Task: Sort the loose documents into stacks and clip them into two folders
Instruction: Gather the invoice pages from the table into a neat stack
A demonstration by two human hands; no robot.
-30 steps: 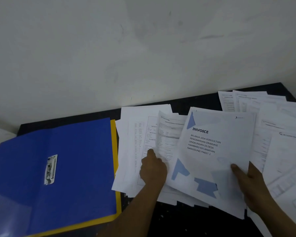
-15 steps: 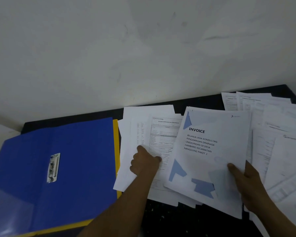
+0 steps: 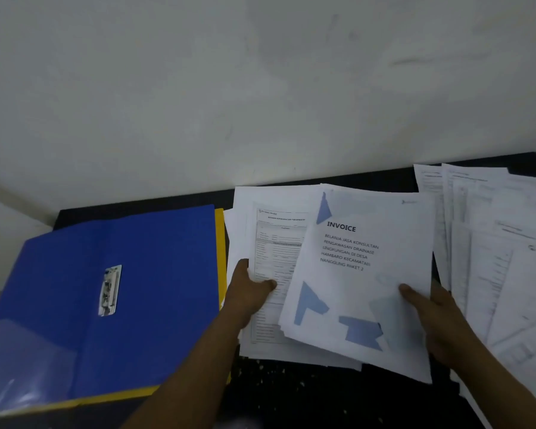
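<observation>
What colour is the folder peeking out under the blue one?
Yellow. The head view shows the lower folder's edge along the blue folder.

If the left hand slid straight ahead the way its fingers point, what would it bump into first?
Probably nothing but more paper: the left hand touches the white sheets, and they run on ahead almost to the wall. The blue folder lies left of that line, the invoice page right.

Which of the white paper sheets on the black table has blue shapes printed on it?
The white INVOICE cover sheet, pinched by the right hand; the other sheets show only grey text and tables.
</observation>
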